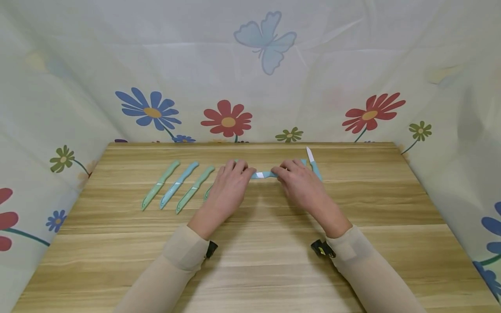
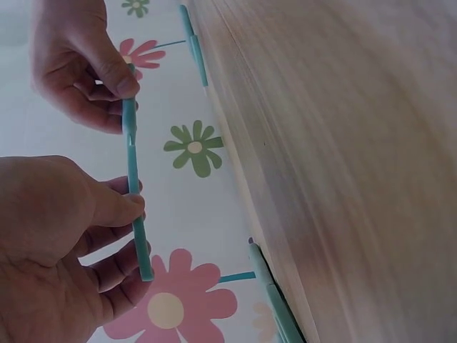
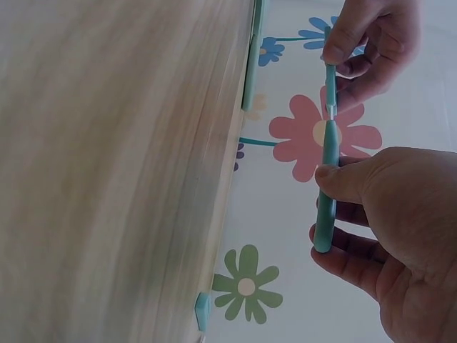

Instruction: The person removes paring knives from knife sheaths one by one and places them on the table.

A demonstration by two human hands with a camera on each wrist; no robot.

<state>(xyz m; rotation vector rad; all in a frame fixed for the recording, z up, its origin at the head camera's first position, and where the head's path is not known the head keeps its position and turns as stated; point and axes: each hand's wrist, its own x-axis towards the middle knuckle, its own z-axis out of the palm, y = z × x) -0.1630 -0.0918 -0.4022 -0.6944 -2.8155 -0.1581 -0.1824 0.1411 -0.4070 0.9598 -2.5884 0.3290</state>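
A small blue paring knife (image 1: 267, 174) lies level between my two hands, a short stretch of its pale blade showing beside the sheath (image 2: 138, 229). My left hand (image 1: 231, 184) pinches the blue sheath between thumb and fingers. The knife's handle (image 3: 326, 204) is held by my right hand (image 1: 301, 184), the thumb on one side and fingers on the other. The blade's tip is hidden inside the sheath. Just past my right hand lies a bare-bladed knife (image 1: 313, 164) with a blue handle, next to a partly hidden blue piece (image 1: 303, 161).
On the left of the wooden table (image 1: 250, 269) lie a green sheathed knife (image 1: 159, 187), a blue one (image 1: 178, 186) and another green one (image 1: 194, 191), slanted side by side. One more green item (image 1: 207, 192) is mostly covered by my left hand. A flowered cloth (image 1: 305, 87) hangs behind.
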